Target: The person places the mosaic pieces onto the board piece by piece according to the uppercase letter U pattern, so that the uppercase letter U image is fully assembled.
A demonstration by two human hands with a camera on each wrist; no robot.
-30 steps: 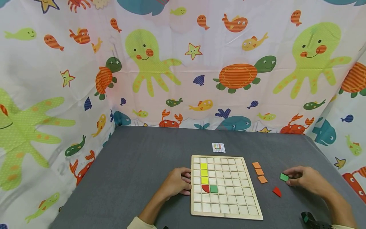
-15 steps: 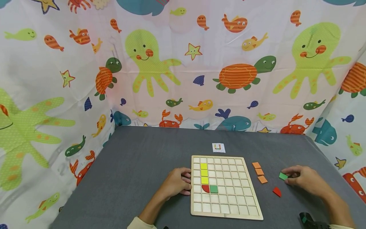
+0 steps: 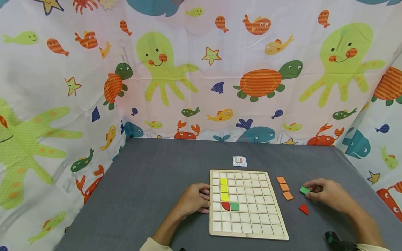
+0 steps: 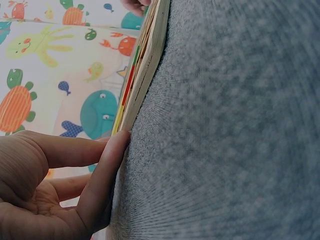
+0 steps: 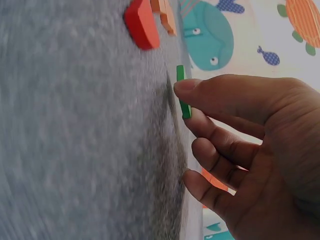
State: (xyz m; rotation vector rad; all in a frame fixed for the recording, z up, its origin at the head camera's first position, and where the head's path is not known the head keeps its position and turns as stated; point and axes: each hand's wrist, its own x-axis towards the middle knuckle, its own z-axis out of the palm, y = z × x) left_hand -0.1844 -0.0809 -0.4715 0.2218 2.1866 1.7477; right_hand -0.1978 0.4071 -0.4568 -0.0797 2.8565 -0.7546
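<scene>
Pinching green tile (image 3: pixel 304 190) between thumb and fingertip of right hand (image 3: pixel 328 194), other fingers loosely bent. Holding it just above grey cloth (image 3: pixel 150 174), between orange tiles (image 3: pixel 284 187) and palm, near red piece (image 3: pixel 304 208). Resting left hand (image 3: pixel 192 198), half open, against left edge of board (image 3: pixel 245 235). Showing card (image 3: pixel 240 161) beyond board's far edge.

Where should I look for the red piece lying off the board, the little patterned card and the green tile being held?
Red piece (image 3: pixel 304 209): head view, middle of its top face.
Patterned card (image 3: pixel 239 161): head view, centre of its printed face.
Green tile (image 3: pixel 303 190): head view, its top face.
</scene>
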